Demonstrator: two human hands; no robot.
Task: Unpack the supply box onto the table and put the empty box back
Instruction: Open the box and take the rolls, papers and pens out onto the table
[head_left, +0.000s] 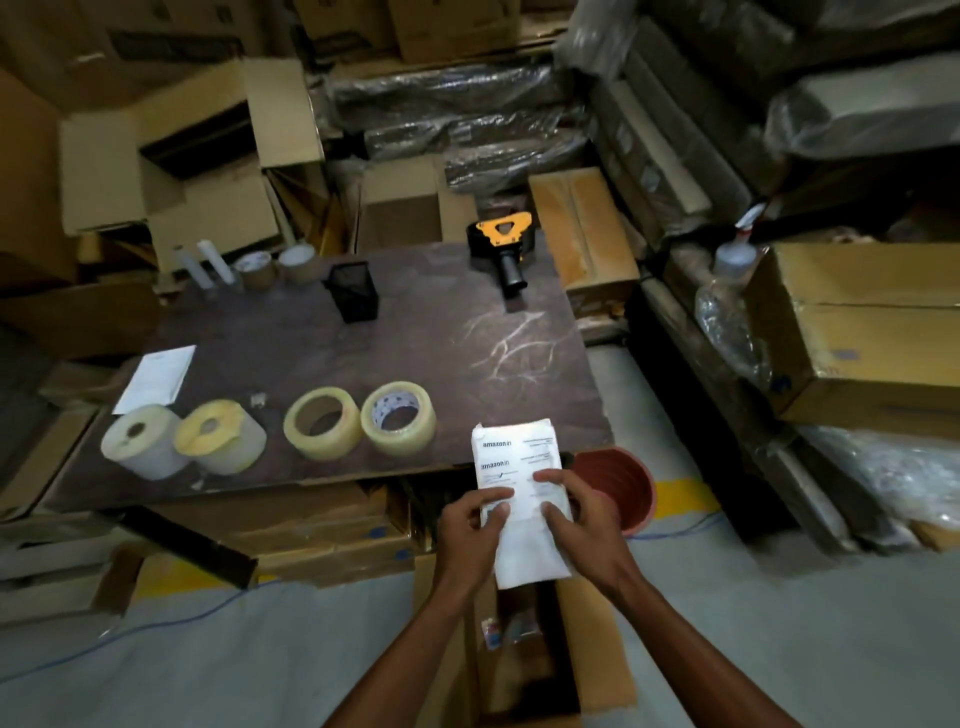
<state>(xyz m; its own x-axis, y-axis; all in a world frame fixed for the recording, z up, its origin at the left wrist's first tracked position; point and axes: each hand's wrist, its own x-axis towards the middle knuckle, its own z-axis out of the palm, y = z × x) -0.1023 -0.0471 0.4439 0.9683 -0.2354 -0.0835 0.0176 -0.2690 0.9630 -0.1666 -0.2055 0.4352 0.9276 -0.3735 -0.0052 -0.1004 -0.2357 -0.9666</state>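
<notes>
A dark brown table (415, 332) fills the middle of a storeroom crowded with cardboard cartons, and at its near edge, on the floor, stands the open supply box (597, 639), some small packets visible in its dim interior. Above the box, just off the table's near right corner, a person grips a stack of white printed packets (519, 493) with both hands: the left hand (470, 525) pinches its left edge between thumb and fingers, while the right hand (576, 512) is curled round its right side. Along the near left of the table sit two white label rolls (182, 439) and two clear tape rolls (358, 421). A yellow-and-black tape dispenser (501, 247) lies at the far right, and a black mesh pen holder (352, 291) stands at the far middle. A white sheet of paper (156, 379) lies at the left edge.
</notes>
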